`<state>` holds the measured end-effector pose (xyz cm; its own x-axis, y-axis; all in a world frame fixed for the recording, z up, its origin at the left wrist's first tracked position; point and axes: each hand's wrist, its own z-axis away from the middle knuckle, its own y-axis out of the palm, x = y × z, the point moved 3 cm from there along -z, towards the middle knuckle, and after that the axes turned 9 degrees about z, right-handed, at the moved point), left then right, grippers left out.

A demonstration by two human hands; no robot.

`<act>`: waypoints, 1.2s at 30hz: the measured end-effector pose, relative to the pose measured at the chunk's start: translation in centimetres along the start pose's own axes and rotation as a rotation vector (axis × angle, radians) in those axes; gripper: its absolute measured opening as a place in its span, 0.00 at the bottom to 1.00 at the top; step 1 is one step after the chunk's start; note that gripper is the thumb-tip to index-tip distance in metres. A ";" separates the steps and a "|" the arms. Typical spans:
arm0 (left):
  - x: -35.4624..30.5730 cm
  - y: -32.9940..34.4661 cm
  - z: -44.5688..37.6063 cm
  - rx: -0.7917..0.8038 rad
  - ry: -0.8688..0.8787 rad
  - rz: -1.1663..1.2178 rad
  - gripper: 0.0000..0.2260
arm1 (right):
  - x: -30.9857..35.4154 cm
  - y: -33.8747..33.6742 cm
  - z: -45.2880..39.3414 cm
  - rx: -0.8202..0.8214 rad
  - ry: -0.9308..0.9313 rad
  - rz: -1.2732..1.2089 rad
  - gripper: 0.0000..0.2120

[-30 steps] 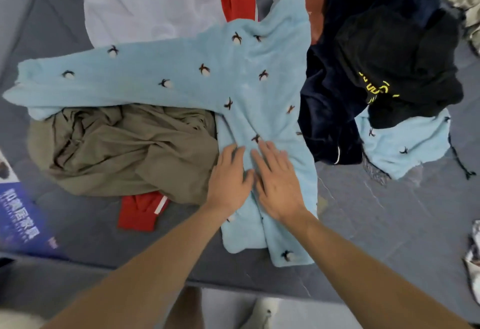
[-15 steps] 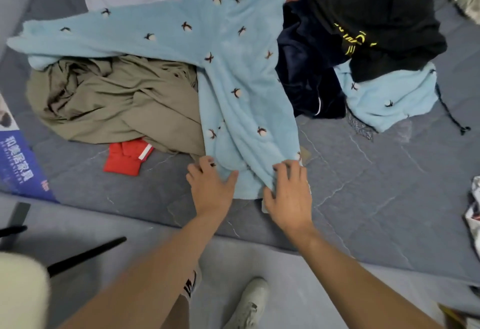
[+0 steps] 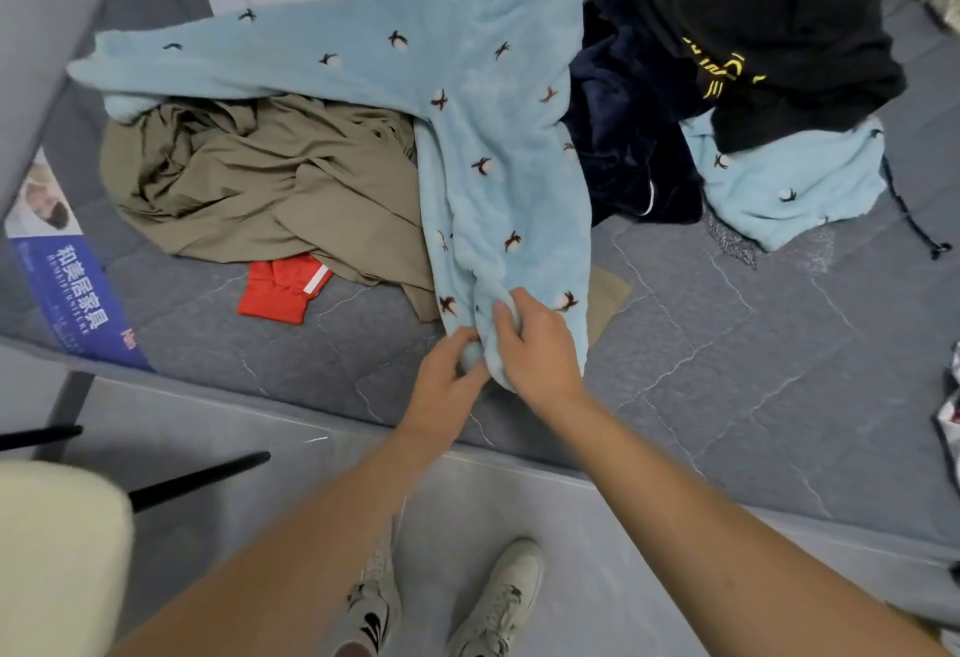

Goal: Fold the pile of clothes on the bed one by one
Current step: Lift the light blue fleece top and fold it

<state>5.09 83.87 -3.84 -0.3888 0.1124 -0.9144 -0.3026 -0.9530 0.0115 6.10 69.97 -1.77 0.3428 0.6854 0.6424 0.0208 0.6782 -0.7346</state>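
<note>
Nearest, at 6 o'clock, both my hands meet at the bed's [image 3: 727,344] front edge: my left hand [image 3: 447,386] curls its fingers around the bunched hem of the light blue fleece garment [image 3: 488,137], and my right hand [image 3: 540,344], touching the left, pinches the same hem from above, thumb and fingers closed on the fabric. From there the garment runs toward 12 o'clock, one sleeve spread toward 10 o'clock over an olive garment [image 3: 260,178]. A red item [image 3: 280,287] lies at 9 o'clock. Farther, at 1 o'clock, a black garment [image 3: 769,33] rests on a navy garment [image 3: 623,137].
</note>
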 end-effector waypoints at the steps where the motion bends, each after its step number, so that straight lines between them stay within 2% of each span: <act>1: -0.2 0.0 0.2 0.064 -0.051 0.072 0.09 | -0.1 0.2 -0.1 0.027 0.033 -0.072 0.17; 3: 0.4 -0.4 0.2 0.161 -0.095 0.044 0.16 | -0.7 0.4 0.1 0.130 0.087 -0.228 0.14; 5: 1.4 -1.0 -0.2 0.139 -0.048 -0.195 0.21 | -1.1 0.0 0.9 0.247 0.102 -0.371 0.12; 6: 1.7 -1.1 -0.5 0.107 -0.034 -0.279 0.23 | -1.6 -0.3 1.6 0.252 0.080 -0.372 0.12; 7: 1.9 -1.1 -0.7 0.084 -0.038 -0.322 0.24 | -2.2 -0.8 2.2 0.200 0.049 -0.324 0.14; 9: 1.9 -0.8 -0.9 0.042 -0.025 -0.432 0.21 | -4.5 -1.3 3.6 -0.015 0.005 -0.077 0.26; 11: 1.7 -0.5 -0.8 -0.047 0.040 -0.561 0.13 | -7.3 -1.3 4.5 -0.125 0.146 0.025 0.36; 13: 1.6 -0.5 -0.7 -0.127 0.060 -0.560 0.09 | -9.2 -0.8 4.6 -0.062 0.229 -0.008 0.38; 16: 2.0 -0.4 -0.9 -0.099 -0.003 -0.579 0.14 | -9.8 -0.1 4.4 -0.001 0.150 -0.012 0.40; 18: 2.1 -0.3 -1.0 -0.023 -0.022 -0.558 0.22 | -9.4 0.0 4.1 -0.015 0.148 -0.143 0.35; 20: 1.8 -0.5 -1.0 -0.025 0.018 -0.464 0.28 | -9.0 -0.1 4.1 -0.048 0.138 -0.209 0.25; 22: 1.4 -0.9 -0.9 -0.084 0.069 -0.415 0.25 | -8.7 -0.5 4.1 -0.132 0.132 -0.199 0.18; 27: -0.8 -2.2 1.6 -0.218 0.245 -0.376 0.05 | -7.5 -3.3 4.9 -0.242 0.121 -0.170 0.15; 30: -1.0 -3.1 2.7 -0.282 0.248 -0.320 0.07 | -7.4 -5.2 6.5 -0.273 0.037 0.044 0.18; 32: -0.6 -3.3 3.2 -0.264 0.219 -0.309 0.02 | -7.9 -5.4 7.4 -0.268 -0.004 0.174 0.23; 36: 0.9 -3.8 3.3 -0.216 0.150 -0.361 0.09 | -9.2 -3.6 7.5 -0.102 0.036 0.292 0.28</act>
<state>2.99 88.49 -3.37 -0.1563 0.4219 -0.8931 -0.2004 -0.8989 -0.3895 -4.12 63.24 -3.40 0.3809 0.8363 0.3944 0.0102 0.4227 -0.9062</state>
